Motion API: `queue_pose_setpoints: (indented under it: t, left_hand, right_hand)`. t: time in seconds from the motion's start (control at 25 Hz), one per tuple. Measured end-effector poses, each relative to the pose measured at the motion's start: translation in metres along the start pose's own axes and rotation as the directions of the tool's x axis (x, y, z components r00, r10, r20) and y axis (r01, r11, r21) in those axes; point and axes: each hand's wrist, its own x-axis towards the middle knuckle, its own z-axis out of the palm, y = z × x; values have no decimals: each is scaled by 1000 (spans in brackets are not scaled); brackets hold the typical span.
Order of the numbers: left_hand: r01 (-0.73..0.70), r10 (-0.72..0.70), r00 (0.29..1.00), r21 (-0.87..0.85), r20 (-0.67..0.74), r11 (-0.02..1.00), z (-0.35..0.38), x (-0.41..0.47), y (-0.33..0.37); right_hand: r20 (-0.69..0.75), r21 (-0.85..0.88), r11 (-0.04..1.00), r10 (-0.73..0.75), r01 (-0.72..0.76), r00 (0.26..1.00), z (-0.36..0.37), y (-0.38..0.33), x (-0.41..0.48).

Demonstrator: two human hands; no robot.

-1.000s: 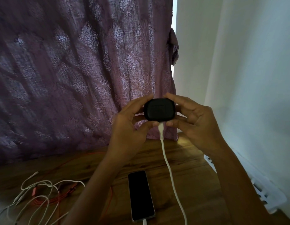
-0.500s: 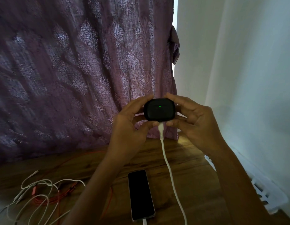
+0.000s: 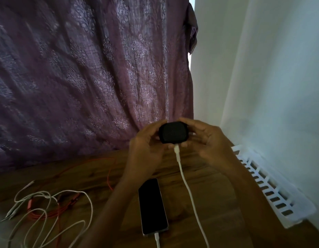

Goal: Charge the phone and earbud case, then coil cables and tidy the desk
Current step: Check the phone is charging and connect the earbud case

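both hands (image 3: pixel 148 147) (image 3: pixel 207 140) raised, fingers curled round black earbud case (image 3: pixel 173 132).

Both bare forearms come up from the bottom edge and angle in toward each other, the left one from lower centre and the right one from the lower right corner. The left hand (image 3: pixel 146 149) and right hand (image 3: pixel 207 140) meet in the middle, fingers curled, pinching the earbud case (image 3: pixel 172 133) from opposite ends. On each side there's a finger over the top and a thumb tucked underneath. The backs of both hands face the camera.
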Motion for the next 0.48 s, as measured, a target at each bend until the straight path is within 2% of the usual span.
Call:
queue_pose_setpoints:
  t: [0.16,0.28,0.48]
  left_hand:
    - [155,-161,985,90,64,984,31,-20,-53]
    - [277,-304,939,170,160,946,57,-41,-101]
    - [278,-375,900,371,221,886,86,-63,-147]
  right_hand:
    - [74,-54,977,208,-204,975,7,61,-9]
    - [82,-182,934,327,-308,942,18,115,-20]
    - [70,-308,841,486,-445,871,34,181,-37]
